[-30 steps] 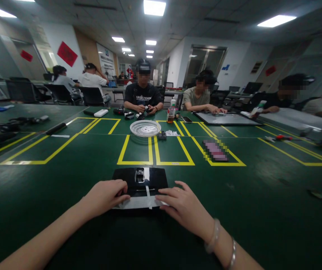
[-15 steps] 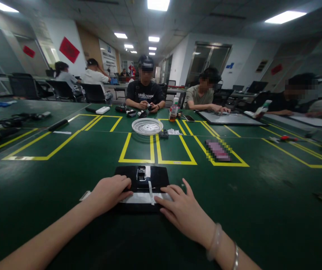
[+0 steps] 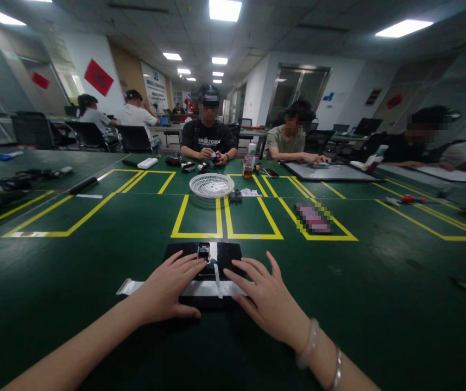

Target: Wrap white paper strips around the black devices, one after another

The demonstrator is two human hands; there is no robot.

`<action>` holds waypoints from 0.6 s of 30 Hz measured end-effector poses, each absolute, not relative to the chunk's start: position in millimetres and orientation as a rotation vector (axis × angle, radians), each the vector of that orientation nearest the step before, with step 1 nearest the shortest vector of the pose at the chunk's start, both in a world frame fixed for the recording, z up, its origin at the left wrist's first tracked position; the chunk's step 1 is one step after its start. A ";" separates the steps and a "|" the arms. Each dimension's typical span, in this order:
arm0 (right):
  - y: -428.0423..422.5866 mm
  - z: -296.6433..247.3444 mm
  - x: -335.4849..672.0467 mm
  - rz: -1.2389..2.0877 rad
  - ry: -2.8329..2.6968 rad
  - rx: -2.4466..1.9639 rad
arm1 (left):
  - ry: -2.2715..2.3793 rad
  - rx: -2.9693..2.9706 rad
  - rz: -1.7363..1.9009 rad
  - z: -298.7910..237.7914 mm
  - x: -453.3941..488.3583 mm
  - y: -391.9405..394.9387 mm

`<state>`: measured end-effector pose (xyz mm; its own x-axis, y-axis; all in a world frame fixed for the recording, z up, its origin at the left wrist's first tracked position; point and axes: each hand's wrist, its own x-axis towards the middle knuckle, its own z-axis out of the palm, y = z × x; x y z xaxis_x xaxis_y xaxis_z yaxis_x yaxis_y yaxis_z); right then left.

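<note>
A flat black panel (image 3: 231, 254) lies on the green table in front of me, with a small window near its far edge that shows a metallic part. Across its near half runs a silvery-white flat ribbon cable (image 3: 206, 288), whose end sticks out to the left. A narrow white strip of tape (image 3: 218, 281) crosses the cable. My left hand (image 3: 170, 288) is open over the panel's left side, fingers stretched toward the window, thumb near the front edge. Spread fingers of my right hand (image 3: 268, 296) rest at the panel's right side and the cable. Neither hand grips anything.
Beyond the panel stand a white plastic basket (image 3: 212, 186) and a drink bottle (image 3: 249, 163). A blurred pinkish item (image 3: 314, 218) lies to the right. Dark cables (image 3: 8, 184) sit at left. Yellow tape marks the table (image 3: 379, 282). Several people sit around it.
My left hand has opened out of its bent pose and slid over the panel, fingers now reaching the window. The right fingers have shifted slightly forward. More of the cable's left end shows.
</note>
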<state>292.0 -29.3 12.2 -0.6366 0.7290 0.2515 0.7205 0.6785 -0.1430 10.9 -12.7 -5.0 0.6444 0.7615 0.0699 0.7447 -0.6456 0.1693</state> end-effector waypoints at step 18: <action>-26.5 14.8 299.3 0.123 -2.493 -1.094 | 2.015 2.492 0.423 8.7 -123.1 38.1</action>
